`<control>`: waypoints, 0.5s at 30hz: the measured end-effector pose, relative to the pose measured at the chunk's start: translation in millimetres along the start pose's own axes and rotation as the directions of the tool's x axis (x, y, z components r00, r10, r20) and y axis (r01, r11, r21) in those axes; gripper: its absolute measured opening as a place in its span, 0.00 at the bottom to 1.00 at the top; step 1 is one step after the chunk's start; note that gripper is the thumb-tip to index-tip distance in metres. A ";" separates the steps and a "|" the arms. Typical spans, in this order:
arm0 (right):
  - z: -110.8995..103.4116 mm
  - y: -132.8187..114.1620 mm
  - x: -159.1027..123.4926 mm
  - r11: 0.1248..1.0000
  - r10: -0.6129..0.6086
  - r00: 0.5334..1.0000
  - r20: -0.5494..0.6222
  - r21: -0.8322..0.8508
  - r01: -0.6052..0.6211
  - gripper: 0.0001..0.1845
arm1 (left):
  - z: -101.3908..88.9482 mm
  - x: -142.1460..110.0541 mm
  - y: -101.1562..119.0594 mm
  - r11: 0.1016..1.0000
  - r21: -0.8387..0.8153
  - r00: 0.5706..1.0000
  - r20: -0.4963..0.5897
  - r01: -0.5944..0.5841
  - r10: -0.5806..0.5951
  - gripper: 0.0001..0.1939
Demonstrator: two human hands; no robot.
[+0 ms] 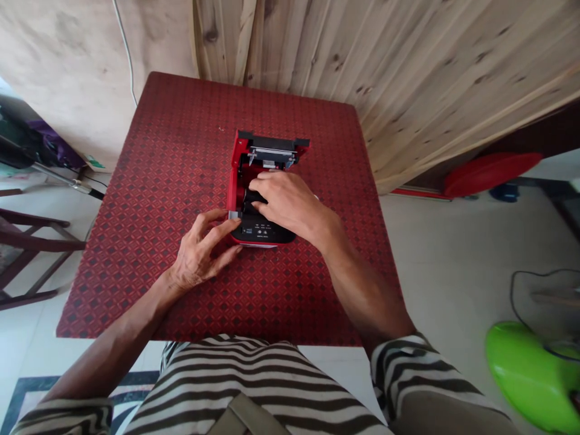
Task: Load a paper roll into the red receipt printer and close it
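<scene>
A small red and black receipt printer (236, 175) stands in the middle of a table covered with a red patterned cloth (181, 151). Its lid (273, 145) is swung open toward the far side. My right hand (285, 202) reaches into the open paper bay, fingers curled down over something hidden inside. Spread fingers of my left hand (202, 251) rest on the printer's near left corner, beside its black button panel (263, 231), steadying the casing.
A wooden plank wall (385, 66) rises behind the table. A dark wooden chair (27, 241) stands at the left. A red object (492, 172) lies on the floor at right, and a green plastic object (530, 374) sits near my right side.
</scene>
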State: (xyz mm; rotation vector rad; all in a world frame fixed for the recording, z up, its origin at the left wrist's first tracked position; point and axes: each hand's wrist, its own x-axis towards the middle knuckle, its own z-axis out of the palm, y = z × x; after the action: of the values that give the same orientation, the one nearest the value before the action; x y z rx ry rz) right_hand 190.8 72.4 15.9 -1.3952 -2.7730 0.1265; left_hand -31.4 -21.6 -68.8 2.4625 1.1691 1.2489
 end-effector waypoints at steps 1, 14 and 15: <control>-1.3 -0.5 -3.6 1.000 0.014 1.000 -0.025 0.013 -0.013 0.07 | 0.1 0.5 0.1 1.000 -0.005 1.000 -0.005 0.000 0.000 0.30; -32.6 -7.1 -67.0 0.890 0.202 0.871 -0.449 0.455 0.029 0.12 | 0.4 2.9 -1.7 1.000 -0.018 1.000 -0.018 -0.022 0.022 0.30; -37.2 -10.8 -80.1 0.842 0.214 0.868 -0.448 0.535 0.069 0.13 | 0.2 3.0 -1.3 1.000 -0.015 1.000 -0.021 -0.015 0.014 0.30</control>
State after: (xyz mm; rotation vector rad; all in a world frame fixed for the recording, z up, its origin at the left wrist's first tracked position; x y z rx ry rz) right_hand 232.5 3.9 54.4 -1.1721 -2.0377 0.4450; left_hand -31.0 -18.6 -67.6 2.4573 1.1450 1.2860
